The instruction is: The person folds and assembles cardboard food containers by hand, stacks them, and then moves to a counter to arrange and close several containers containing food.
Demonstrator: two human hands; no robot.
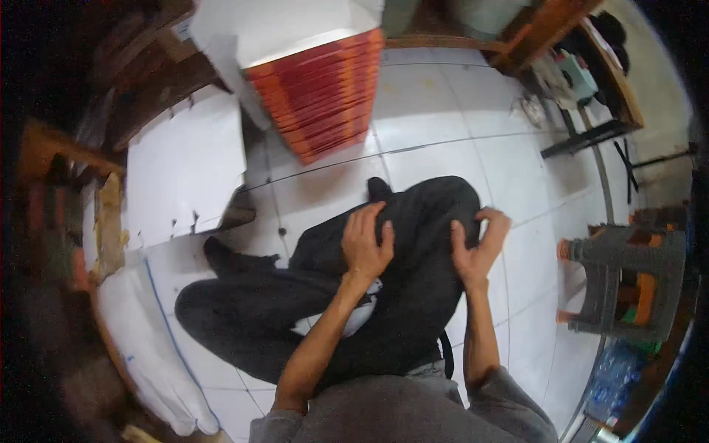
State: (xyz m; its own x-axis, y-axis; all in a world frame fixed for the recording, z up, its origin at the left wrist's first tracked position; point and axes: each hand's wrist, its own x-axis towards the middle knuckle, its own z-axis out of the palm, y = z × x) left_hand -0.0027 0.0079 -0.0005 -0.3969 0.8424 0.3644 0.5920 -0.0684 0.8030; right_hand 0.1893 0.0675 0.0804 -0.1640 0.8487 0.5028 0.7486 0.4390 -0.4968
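Note:
I sit on a white tiled floor [443,111] with my legs in black trousers [413,295] folded in front of me. My left hand [365,244] rests flat on my raised knee, fingers spread and holding nothing. My right hand [480,240] is beside it at the right edge of the same knee, fingers curled loosely, nothing in it. A stack of flat red-edged sheets [321,92] under a white top lies on the floor beyond my knees.
White flat cardboard sheets [185,166] lie to the left, more white sheets [151,347] at lower left. A grey and orange plastic stool [628,280] stands at the right. Wooden furniture [546,29] and a black metal frame [583,136] are at the back right.

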